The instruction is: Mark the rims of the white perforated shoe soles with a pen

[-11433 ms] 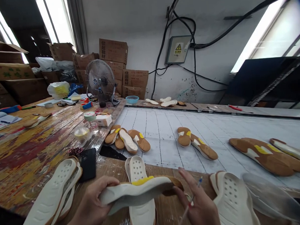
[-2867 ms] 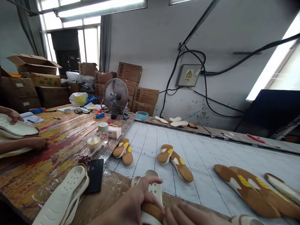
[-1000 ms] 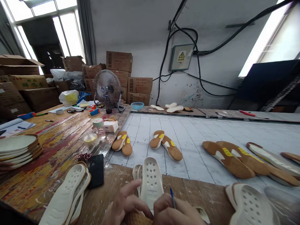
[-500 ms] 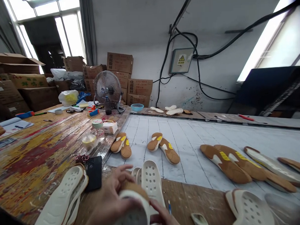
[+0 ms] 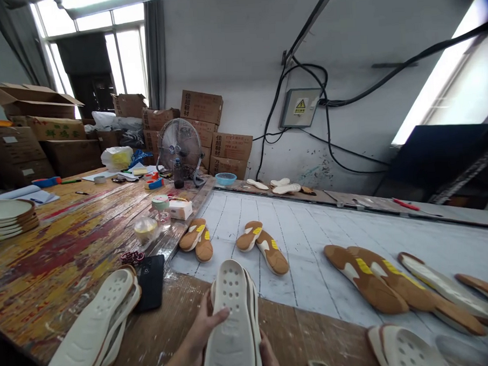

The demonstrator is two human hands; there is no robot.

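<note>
The left hand [image 5: 202, 330] holds a white perforated shoe sole [image 5: 229, 318] upright at 12 o'clock, its thumb laid across the sole's face and its fingers hidden behind. The right hand [image 5: 268, 355] barely shows at the opposite edge, so its state cannot be told. A stack of white soles [image 5: 88, 324] lies at 10 o'clock, just beside a black phone [image 5: 151, 281]

Near centre, the foam sole [image 5: 231, 326] is matt white and perforated; on the left, the wooden bench [image 5: 57, 256] is rough, paint-stained and glossy in patches; far back, the cardboard cartons [image 5: 202, 106] are matt brown.
</note>
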